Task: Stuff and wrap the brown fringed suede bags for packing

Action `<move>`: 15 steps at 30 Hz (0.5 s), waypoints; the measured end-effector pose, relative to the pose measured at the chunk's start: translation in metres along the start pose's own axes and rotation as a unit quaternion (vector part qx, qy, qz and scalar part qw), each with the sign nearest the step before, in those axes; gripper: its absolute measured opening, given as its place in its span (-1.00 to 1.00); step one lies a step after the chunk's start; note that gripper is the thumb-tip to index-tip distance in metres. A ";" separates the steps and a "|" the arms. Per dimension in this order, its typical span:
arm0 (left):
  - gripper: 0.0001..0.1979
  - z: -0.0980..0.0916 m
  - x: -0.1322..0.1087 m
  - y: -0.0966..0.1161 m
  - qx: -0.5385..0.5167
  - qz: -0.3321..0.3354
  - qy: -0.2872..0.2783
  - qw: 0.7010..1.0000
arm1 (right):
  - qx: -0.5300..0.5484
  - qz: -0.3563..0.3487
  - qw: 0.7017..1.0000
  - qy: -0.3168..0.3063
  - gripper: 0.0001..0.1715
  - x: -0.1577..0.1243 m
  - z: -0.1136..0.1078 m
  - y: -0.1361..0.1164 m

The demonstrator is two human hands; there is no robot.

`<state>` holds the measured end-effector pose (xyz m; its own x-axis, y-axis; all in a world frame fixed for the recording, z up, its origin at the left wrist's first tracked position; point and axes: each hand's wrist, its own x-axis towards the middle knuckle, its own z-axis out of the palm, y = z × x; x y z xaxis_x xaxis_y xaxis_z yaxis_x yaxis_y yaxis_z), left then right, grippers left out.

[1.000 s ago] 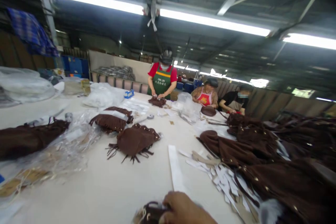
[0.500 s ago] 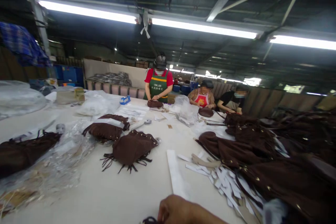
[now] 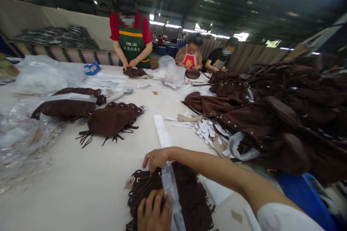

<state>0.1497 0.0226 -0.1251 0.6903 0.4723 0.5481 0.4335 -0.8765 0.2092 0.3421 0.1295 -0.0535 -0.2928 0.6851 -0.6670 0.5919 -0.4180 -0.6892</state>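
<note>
A dark brown fringed bag (image 3: pixel 189 191) with gold eyelets lies on the table in front of me. Across its middle runs a whitish translucent strip (image 3: pixel 173 195). My left hand (image 3: pixel 155 211) rests flat on the bag just left of the strip, fingers spread. At the bag's far edge, my right hand (image 3: pixel 158 158) reaches over the top end of the strip. Its visible fingers are apart and bent down towards the eyelets; the underside of the hand is hidden. A small tag (image 3: pixel 129 183) on a string sits at the bag's left corner.
Another brown bag (image 3: pixel 112 120) and a strip-wrapped bag (image 3: pixel 67 106) lie left, beside clear plastic bags (image 3: pixel 24 140). Paper scraps (image 3: pixel 204 130) and a large heap of brown bags (image 3: pixel 292 97) are on the right. A co-worker in a green apron (image 3: pixel 131 45) stands opposite.
The view has tilted down and come closer to the table. The fringed bag with its strip and my left hand are now in sight. My right hand now lies over the bag's far edge.
</note>
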 end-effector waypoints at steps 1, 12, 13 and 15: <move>-0.74 -0.001 0.000 0.000 0.000 0.003 -0.002 1.000 | -0.003 -0.002 1.000 0.000 -0.44 0.000 0.000 -0.002; -0.75 -0.008 0.004 -0.001 -0.029 0.010 -0.015 0.999 | -0.124 -0.037 0.980 0.150 -0.35 -0.113 -0.025 0.029; -0.75 -0.009 0.005 0.000 -0.029 0.009 -0.015 0.999 | -0.145 -0.041 0.978 0.146 -0.32 -0.119 -0.020 0.037; -0.76 -0.011 0.006 0.001 -0.029 0.006 -0.015 0.999 | -0.186 -0.062 0.968 0.158 -0.30 -0.125 -0.008 0.049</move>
<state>0.1476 0.0239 -0.1124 0.7121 0.4641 0.5268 0.3924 -0.8853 0.2495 0.4136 0.0282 -0.0023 -0.1703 0.8890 -0.4250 0.8132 -0.1168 -0.5702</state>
